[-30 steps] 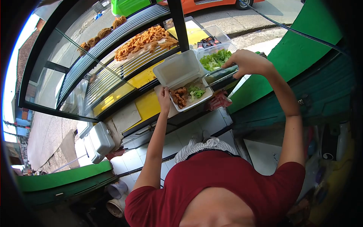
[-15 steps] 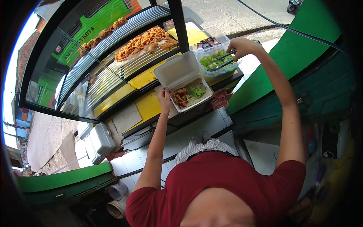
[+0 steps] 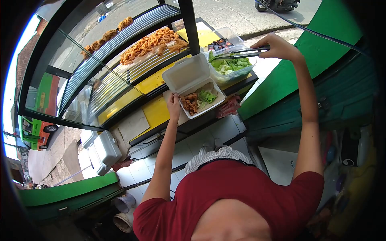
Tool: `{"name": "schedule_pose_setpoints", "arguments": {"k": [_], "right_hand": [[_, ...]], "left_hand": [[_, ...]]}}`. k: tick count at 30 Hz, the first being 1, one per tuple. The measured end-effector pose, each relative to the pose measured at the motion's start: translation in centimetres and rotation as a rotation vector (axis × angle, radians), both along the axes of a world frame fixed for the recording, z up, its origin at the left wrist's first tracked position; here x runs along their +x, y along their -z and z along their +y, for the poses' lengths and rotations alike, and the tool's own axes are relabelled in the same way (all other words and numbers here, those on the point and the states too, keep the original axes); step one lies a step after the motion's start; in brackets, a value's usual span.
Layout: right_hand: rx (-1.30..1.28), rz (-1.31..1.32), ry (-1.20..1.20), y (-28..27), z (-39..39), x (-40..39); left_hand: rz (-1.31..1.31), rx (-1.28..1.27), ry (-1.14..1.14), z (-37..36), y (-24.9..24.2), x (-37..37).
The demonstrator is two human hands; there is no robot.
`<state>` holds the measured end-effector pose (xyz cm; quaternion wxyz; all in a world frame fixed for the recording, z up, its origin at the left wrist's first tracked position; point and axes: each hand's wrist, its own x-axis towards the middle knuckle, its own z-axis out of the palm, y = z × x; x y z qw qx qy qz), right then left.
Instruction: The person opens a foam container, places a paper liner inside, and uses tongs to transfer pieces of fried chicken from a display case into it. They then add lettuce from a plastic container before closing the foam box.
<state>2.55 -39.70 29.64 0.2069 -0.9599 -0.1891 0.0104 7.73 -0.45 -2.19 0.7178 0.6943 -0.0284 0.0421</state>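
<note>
My left hand (image 3: 173, 106) grips the left edge of a white foam takeaway box (image 3: 186, 74), whose lid stands open. Inside the box lie pieces of fried chicken (image 3: 189, 103) and some shredded lettuce (image 3: 206, 96) on brown paper. Up at the right, my right hand (image 3: 276, 46) is closed around black tongs (image 3: 248, 51). The tips of the tongs reach left over green lettuce leaves (image 3: 230, 64) in a clear plastic tub (image 3: 237, 75), overlapping the leaves in this view. Dark sachets (image 3: 220, 44) fill another clear container just behind the tub.
A glass display case (image 3: 136, 90) on the left holds a heap of fried chicken strips (image 3: 150, 46) and larger fried pieces (image 3: 108, 35). Stacked foam boxes (image 3: 106, 148) stand at the lower left. A red cloth (image 3: 229, 107) hangs off the counter's front.
My right hand has moved right and slightly up, and the tongs have turned closer to level over the lettuce. Outside, the green vehicle has moved left and a motorbike shows more fully.
</note>
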Motion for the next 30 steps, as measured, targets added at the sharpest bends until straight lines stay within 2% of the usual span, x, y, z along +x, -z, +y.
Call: {"name": "schedule_pose_setpoints", "arguments": {"k": [5, 9, 11, 15, 18, 27, 30], "right_hand": [[-0.008, 0.094, -0.161, 2.2, 4.1, -1.1], [-0.145, 0.095, -0.121, 4.1, 6.8, -2.2], [-0.099, 0.084, -0.161, 4.6, 6.0, -1.8], [-0.077, -0.096, -0.061, 2.1, 4.1, -2.3], [-0.101, -0.123, 0.092, 0.4, 2.3, -2.1], [-0.317, 0.023, 0.142, 1.6, 0.6, 1.4], [-0.381, 0.047, 0.165, 1.9, 1.4, 2.6]], "left_hand": [[0.005, 0.043, 0.015, 0.6, 0.8, 0.5], [-0.045, 0.035, -0.028, 0.1, 0.7, 0.4], [-0.021, 0.048, -0.025, 0.3, 0.9, 0.6], [-0.043, 0.005, -0.019, 0.2, 0.9, 0.5], [-0.009, 0.006, 0.022, 0.5, 0.7, 0.4], [0.11, 0.015, 0.049, 0.8, 0.0, 0.1], [0.031, 0.003, 0.029, 0.4, 0.2, 0.3]]}}
